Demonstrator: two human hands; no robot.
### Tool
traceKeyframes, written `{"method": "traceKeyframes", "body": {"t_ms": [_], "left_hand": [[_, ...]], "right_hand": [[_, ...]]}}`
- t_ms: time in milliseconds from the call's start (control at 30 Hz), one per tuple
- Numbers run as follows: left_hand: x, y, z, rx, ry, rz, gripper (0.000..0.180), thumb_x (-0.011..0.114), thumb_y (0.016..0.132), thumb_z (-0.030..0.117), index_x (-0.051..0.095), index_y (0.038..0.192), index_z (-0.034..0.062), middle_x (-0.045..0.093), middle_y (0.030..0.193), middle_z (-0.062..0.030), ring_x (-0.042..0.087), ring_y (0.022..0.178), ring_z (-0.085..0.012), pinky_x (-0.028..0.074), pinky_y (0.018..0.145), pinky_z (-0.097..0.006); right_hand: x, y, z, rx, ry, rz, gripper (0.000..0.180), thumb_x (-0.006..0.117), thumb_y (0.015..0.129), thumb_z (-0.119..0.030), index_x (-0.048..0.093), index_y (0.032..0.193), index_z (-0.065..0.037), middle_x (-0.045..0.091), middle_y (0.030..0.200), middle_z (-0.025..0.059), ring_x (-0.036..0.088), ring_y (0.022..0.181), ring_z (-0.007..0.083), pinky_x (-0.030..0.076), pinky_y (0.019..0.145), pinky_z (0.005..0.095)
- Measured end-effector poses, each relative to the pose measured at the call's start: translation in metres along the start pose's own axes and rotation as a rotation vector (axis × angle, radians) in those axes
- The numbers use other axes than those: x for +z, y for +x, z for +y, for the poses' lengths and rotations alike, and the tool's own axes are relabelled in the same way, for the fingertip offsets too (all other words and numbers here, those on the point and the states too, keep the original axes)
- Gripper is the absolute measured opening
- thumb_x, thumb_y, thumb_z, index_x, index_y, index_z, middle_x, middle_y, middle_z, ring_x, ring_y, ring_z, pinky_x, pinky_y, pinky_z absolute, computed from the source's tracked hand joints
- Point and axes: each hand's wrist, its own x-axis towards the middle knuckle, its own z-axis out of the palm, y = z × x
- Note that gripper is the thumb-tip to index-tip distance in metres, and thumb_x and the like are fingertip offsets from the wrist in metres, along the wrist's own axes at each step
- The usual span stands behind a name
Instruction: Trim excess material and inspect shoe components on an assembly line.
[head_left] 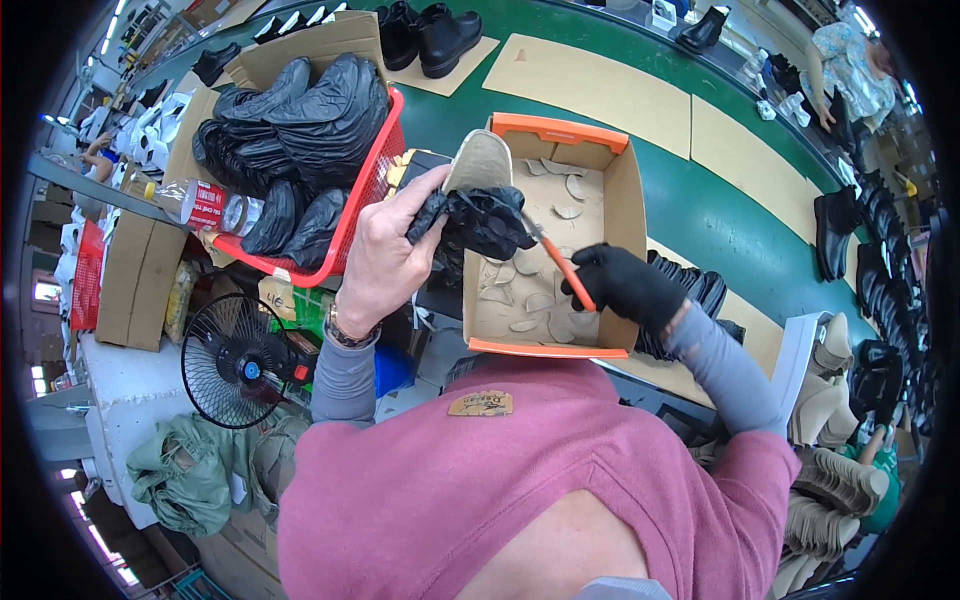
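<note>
My bare left hand [385, 245] is closed round a shoe piece, its fingers and thumb gripping crumpled black shoe upper material [488, 222]. A tan rounded insole board [478, 165] stands up out of that black material. My right hand [630, 287], in a black glove, closes on an orange-handled tool [568, 273]. The tool's narrow tip points up and left to the edge of the black material; whether it touches, and its exact kind, I cannot tell. Under both hands sits a cardboard box [637, 200] with orange edges, with several curved tan scraps [540, 300] inside.
To the left, a red basket [395, 150] holds stacked black shoe uppers [320, 110], with a plastic bottle [215, 205] beside it. A black fan [240, 360] stands below. Cardboard sheets [590, 85] cover part of the green bench [665, 190]. Black boots [435, 40] stand beyond; tan insoles [835, 480] stack right.
</note>
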Motion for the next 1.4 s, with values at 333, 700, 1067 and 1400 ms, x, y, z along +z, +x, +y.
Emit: {"method": "traceKeyframes", "body": {"t_ms": [333,700,1067,1400], "left_hand": [[-0.015,0.014,0.013,-0.099,-0.022,-0.234,0.041,0.063,0.078,-0.010,0.060,0.119,-0.0055,0.066,0.079,-0.0097,0.059,0.070,-0.0085,0.048,0.066,-0.024],[-0.004,0.025,0.032,-0.062,-0.117,-0.438,0.042,0.065,0.076,-0.005,0.062,0.117,-0.0004,0.067,0.082,-0.0195,0.070,0.074,-0.0235,0.051,0.067,-0.031],[0.003,0.021,0.046,-0.035,-0.020,-0.476,0.044,0.064,0.074,-0.010,0.062,0.117,-0.0028,0.069,0.090,-0.0202,0.071,0.077,-0.0267,0.052,0.069,-0.030],[-0.002,0.025,0.041,-0.047,-0.108,-0.546,0.044,0.064,0.072,-0.005,0.062,0.116,-0.0029,0.066,0.084,-0.0249,0.066,0.077,-0.0369,0.052,0.068,-0.037]], "right_hand": [[0.000,-0.070,-0.051,0.232,0.952,0.239,0.045,0.060,0.094,-0.035,0.051,0.114,0.004,0.050,0.070,0.0004,0.048,0.058,0.0083,0.040,0.054,0.0227],[0.009,-0.090,-0.058,0.047,0.014,0.209,0.087,0.047,0.083,-0.075,0.052,0.117,0.005,0.050,0.073,0.0087,0.050,0.064,0.0239,0.041,0.063,0.0356],[0.000,-0.088,-0.064,0.103,-0.008,0.168,0.087,0.051,0.080,-0.076,0.051,0.119,0.001,0.050,0.072,0.0047,0.050,0.064,0.0207,0.041,0.063,0.0349],[-0.004,-0.090,-0.070,0.069,-0.001,0.139,0.086,0.050,0.079,-0.077,0.052,0.116,0.001,0.052,0.074,0.0068,0.052,0.068,0.0226,0.043,0.064,0.0351]]}}
